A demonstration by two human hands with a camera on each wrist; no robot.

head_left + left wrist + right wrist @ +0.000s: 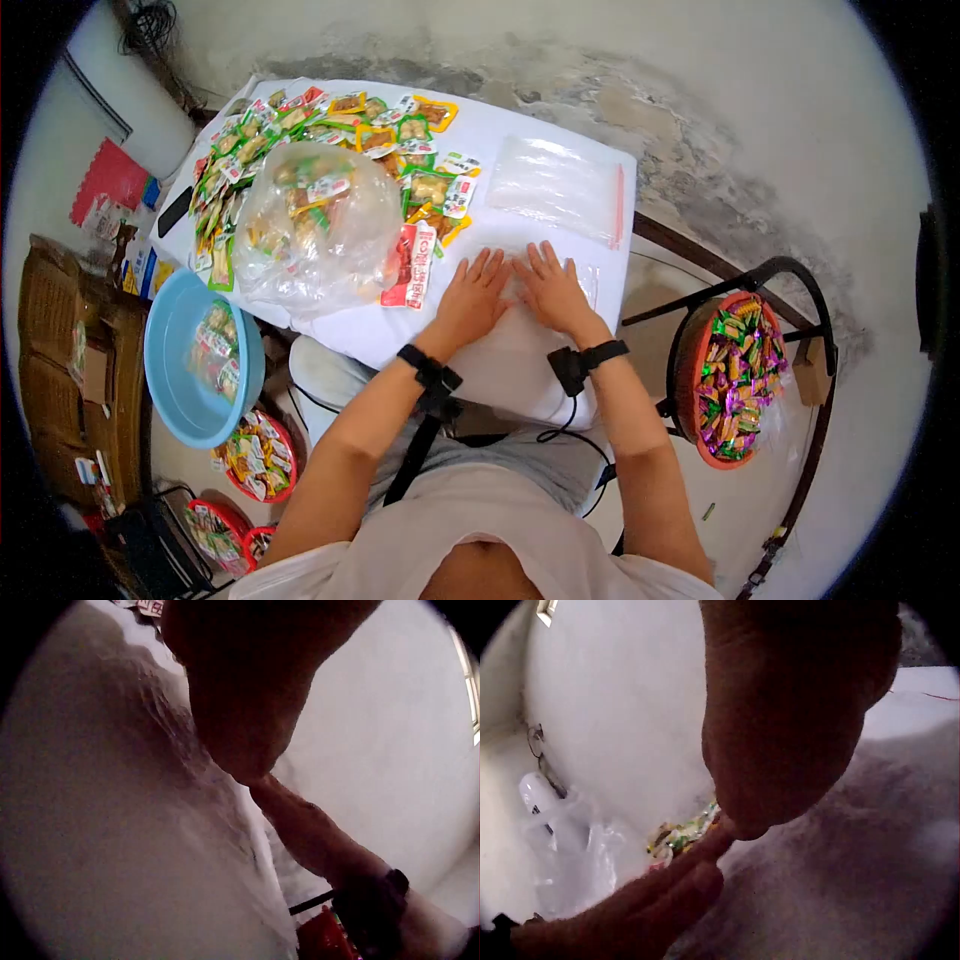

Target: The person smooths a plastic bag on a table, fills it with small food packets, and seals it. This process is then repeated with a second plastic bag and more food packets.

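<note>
Side by side near the front edge of the white-covered table [465, 240], both hands lie palm down with fingers straight. My left hand [478, 295] and right hand [555, 293] rest on a clear plastic bag [525, 345] spread under them, its side edge showing right of the right hand. Their fingertips point away from the body and come close together in the middle. In the left wrist view the left hand [247, 682] is dark and its fingers are hidden. The right wrist view likewise shows a dark right hand [787, 720], with the left hand [682, 896] beyond it.
A stack of clear bags [550, 185] lies at the back right. Left of the hands sit a filled clear bag [300, 255], a red-and-white packet [409, 268] and many snack packets [270, 125]. A blue basin [165, 370] stands left; a red basket [683, 380] of wrapped sweets stands right.
</note>
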